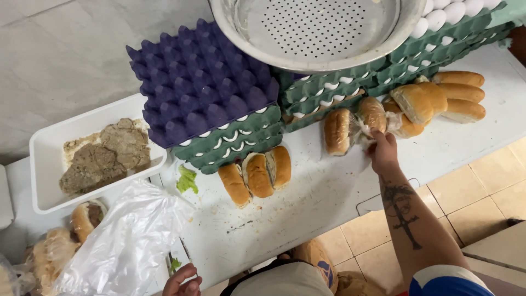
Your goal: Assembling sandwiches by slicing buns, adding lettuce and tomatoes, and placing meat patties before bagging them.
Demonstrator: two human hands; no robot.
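- Head view — the right hand (382, 149) reaches out across the white table (329, 192), its forearm bearing a dark tattoo. Its fingertips pinch the thin clear wrapping around a bread roll (372, 115), so the fingers are closed on that wrapper at the roll's near end.
- That roll lies on the table's far side, just in front of the green egg trays (339, 90), with another roll (337, 130) touching it on the left and a heap of long rolls (444, 98) just to its right.
- The left hand (181, 282) shows only at the bottom edge, beside a crumpled clear plastic bag (129, 241); its fingers are curled, but whether they grip the bag or anything else cannot be told.
- Three split rolls (257, 175) sit side by side in the middle of the table, near a scrap of green lettuce (187, 180).
- A purple egg tray (203, 82) tops the left stack of trays; white eggs show between the layers below.
- A perforated metal bowl (318, 33) rests on the right-hand stack — it overlaps the purple tray's edge.
- A white rectangular tray (41, 164) at the left holds brown cooked meat (107, 153).
- More filled rolls in wrapping (82, 219) lie at the lower left, partly under the bag.
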